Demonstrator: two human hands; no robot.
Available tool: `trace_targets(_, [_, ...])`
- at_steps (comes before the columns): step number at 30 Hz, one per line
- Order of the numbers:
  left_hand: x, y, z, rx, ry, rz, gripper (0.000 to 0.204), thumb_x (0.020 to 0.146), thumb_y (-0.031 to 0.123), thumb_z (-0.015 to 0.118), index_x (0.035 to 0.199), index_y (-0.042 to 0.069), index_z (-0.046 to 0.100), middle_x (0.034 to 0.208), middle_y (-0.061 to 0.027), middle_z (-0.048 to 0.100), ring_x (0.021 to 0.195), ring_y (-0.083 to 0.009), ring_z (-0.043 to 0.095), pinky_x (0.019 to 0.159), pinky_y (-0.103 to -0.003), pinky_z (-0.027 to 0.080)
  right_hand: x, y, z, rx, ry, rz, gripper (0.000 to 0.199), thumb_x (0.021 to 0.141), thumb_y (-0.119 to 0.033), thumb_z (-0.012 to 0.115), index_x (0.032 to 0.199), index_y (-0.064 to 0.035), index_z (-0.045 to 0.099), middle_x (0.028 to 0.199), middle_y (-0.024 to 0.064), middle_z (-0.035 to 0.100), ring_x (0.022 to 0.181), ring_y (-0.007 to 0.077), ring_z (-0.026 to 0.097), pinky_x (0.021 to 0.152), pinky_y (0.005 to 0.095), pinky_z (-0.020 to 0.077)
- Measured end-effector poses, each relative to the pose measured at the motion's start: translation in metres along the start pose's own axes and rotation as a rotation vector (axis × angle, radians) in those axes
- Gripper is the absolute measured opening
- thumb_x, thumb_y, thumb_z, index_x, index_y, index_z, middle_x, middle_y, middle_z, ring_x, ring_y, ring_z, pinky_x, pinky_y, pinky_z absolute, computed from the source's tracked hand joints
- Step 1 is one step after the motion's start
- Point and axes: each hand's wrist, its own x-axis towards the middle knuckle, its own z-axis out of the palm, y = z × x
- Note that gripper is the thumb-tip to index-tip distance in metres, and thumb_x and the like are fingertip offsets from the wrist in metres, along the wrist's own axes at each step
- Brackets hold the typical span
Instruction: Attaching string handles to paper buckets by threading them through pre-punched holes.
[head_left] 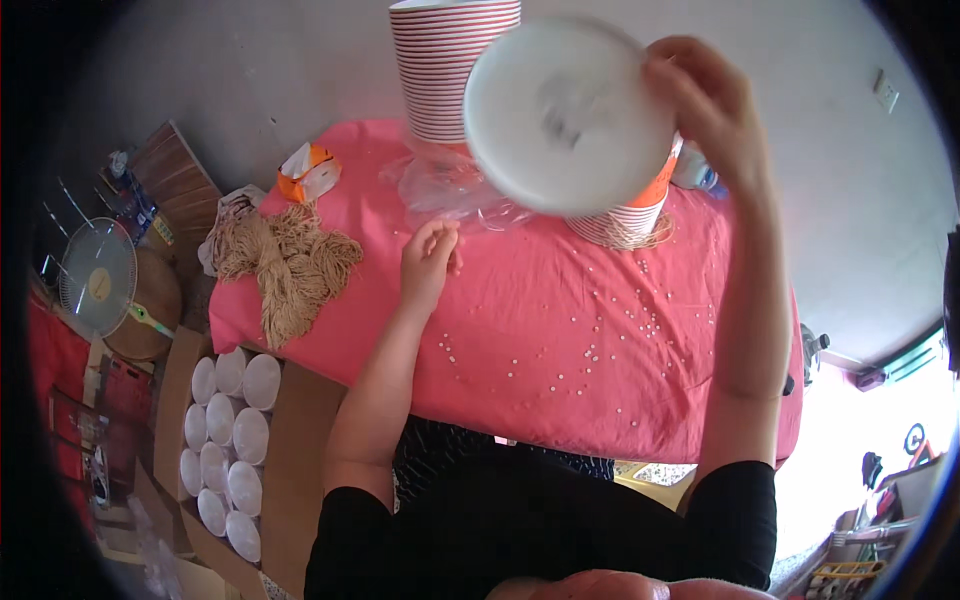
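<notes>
White bowl [570,112]: you hold it up by its rim, tilted so its round underside faces you, its axis pointing roughly at your face; it hangs above the far side of the pink cloth [560,340]
Right hand [705,100]: clasped on the bowl's right edge, fingers curled over the rim, arm raised from the near right of the cloth
Left hand [430,262]: resting on the cloth near its middle, fingers loosely bent and pinched downward; whether they grip something small you cannot tell
Nearer hand: your right already has the bowl; your left lies lower and to the left of it, well apart
Bowl stacks: a tall red-striped stack [452,65] stands at the cloth's far edge, a shorter one [630,215] behind the held bowl
Plastic wrap [450,185]: crumpled, clear, at the tall stack's foot
Twine [290,265]: a tan bundle on the cloth's left end, an orange packet [310,172] beyond it
Beads [600,340]: small pale specks scattered over the cloth's right half
Carton [225,440]: left of the cloth on the floor, holding white bowls in rows
Fan [97,277]: farther left still
</notes>
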Motion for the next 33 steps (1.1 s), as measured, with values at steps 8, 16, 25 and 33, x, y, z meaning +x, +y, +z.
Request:
trace_targets(8, [0.005,-0.018,0.007,0.228,-0.123,0.020,0.010,0.093,0.007,0.058,0.101,0.003,0.063,0.077,0.0000,0.060,0.058,-0.0058,0.053,0.051,-0.021,0.043,0.068,0.078,-0.079,-0.116,0.136,0.329,0.038,0.093,-0.037,0.055,0.109,-0.0036,0.063,0.063,0.0014,0.054,0.046,0.0088,0.046,0.042,0.0244,0.0346])
trace_targets(16, [0.002,-0.021,0.004,0.480,-0.174,0.188,0.009,0.091,0.006,0.061,0.097,0.001,0.065,0.077,-0.0026,0.064,0.068,-0.0088,0.058,0.062,-0.025,0.047,0.072,0.135,-0.058,-0.247,-0.073,0.639,0.034,0.093,-0.030,0.045,0.092,-0.0001,0.060,0.059,0.0105,0.060,0.037,0.0150,0.049,0.034,0.0311,0.0403])
trace_targets(25, [-0.007,-0.003,0.011,0.603,-0.259,0.235,0.010,0.090,0.008,0.061,0.097,0.001,0.064,0.079,-0.0081,0.065,0.068,-0.0131,0.060,0.063,-0.028,0.048,0.046,0.151,-0.046,-0.330,-0.216,0.883,0.043,0.090,-0.023,0.040,0.073,0.0089,0.063,0.056,0.0189,0.057,0.040,0.0273,0.056,0.038,0.0401,0.0449])
trace_targets(33, [-0.008,0.000,0.015,0.647,-0.319,0.290,0.012,0.089,0.009,0.061,0.097,0.001,0.064,0.085,-0.0118,0.067,0.072,-0.0212,0.064,0.067,-0.031,0.050,0.032,0.156,-0.042,-0.341,-0.255,0.950,0.041,0.091,-0.027,0.034,0.085,0.0054,0.059,0.058,0.0160,0.059,0.042,0.0257,0.058,0.036,0.0380,0.0472])
